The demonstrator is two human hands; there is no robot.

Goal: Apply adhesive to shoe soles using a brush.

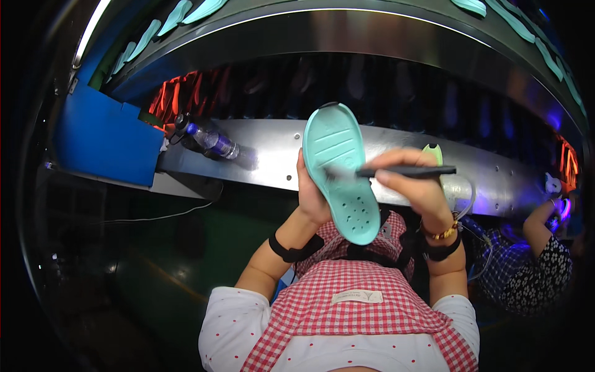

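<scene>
A turquoise shoe sole (354,211) is held up in front of me, its ridged part at the top and a cluster of small holes lower down. My left hand (313,195) grips it along its left edge, the fingers hidden behind it. Between the fingers of my right hand (421,189) is a brush (409,172) with a black handle. Its pale bristles are smeared by motion over the middle of the sole, and I cannot tell whether they touch it.
Behind the sole runs a steel ledge (269,146) carrying a plastic bottle (214,141) and a yellow-green piece (434,150). Above, more soles (176,17) lie on a curved belt. Orange glowing strips (175,99) show below it. A blue panel (102,133) stands left; a co-worker's arm (538,224) is at right.
</scene>
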